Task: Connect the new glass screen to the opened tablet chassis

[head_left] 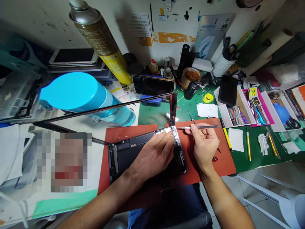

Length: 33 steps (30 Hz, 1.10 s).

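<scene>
An opened tablet (pixel 135 152) lies on a red-brown work mat (pixel 133 131), its inner metal parts and black battery area exposed. Its lifted screen panel (pixel 114 105) stands at an angle along the far side, leaning toward a blue bottle. My left hand (pixel 154 156) rests over the tablet body, fingers bent and pressed together at the far right corner; what lies under the fingertips is hidden. Slim metal tweezers (pixel 211 127) are pinched in my right hand (pixel 206 144), held nearly level, with the tip pointing left at that same corner, close to the left fingertips.
The blue bottle (pixel 71 89) and a tall spray can (pixel 102 41) stand at left. A phone (pixel 153 85) leans behind the tablet. Trays of tools (pixel 254 106), a pen (pixel 248 144) and paper pieces (pixel 207 110) lie right on the green mat. A blurred patch (pixel 69 162) covers something left.
</scene>
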### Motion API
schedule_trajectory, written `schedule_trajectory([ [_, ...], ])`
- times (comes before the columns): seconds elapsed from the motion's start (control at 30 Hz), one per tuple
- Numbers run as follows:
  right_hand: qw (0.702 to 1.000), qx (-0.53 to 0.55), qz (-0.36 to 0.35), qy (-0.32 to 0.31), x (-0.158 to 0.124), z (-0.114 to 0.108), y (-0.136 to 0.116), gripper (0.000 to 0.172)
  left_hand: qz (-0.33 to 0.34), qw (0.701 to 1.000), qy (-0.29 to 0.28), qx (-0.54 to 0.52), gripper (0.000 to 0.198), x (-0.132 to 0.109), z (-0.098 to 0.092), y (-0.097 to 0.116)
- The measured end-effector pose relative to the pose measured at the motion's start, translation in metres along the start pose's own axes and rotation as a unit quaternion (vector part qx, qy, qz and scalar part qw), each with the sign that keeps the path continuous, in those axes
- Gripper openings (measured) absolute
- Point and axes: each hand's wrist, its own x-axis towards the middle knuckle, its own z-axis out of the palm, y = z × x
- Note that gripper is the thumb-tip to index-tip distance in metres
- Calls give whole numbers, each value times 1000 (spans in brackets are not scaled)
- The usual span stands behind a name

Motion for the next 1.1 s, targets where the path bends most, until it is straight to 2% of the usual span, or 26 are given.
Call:
schedule_trajectory([
  [0.47, 1000, 8, 3, 1, 0, -1, 0, 20, 2, 1000, -4, 25, 46, -2, 1, 1],
  [0.67, 1000, 16, -2, 15, 0, 2, 0, 26, -11, 997, -69, 45, 36, -1, 2, 5],
  [0.77, 999, 26, -6, 19, -5, -5, -11, 27, -15, 996, -67, 61, 35, -1, 2, 4],
  [0.83, 999, 16, -24, 34, -12, -21, -22, 28, -12, 997, -41, 71, 34, -2, -4, 6],
  [0.9, 996, -8, -54, 66, -18, -46, -31, 29, -1, 997, 2, 82, 32, -6, -17, 14],
  [1.0, 991, -59, -92, 82, -24, -95, -37, 28, 15, 996, 71, 54, 26, -28, -56, 43],
  [1.1, 980, -148, -119, 54, -22, -139, -32, 29, 3, 994, 110, -23, 27, -77, -102, 84],
])
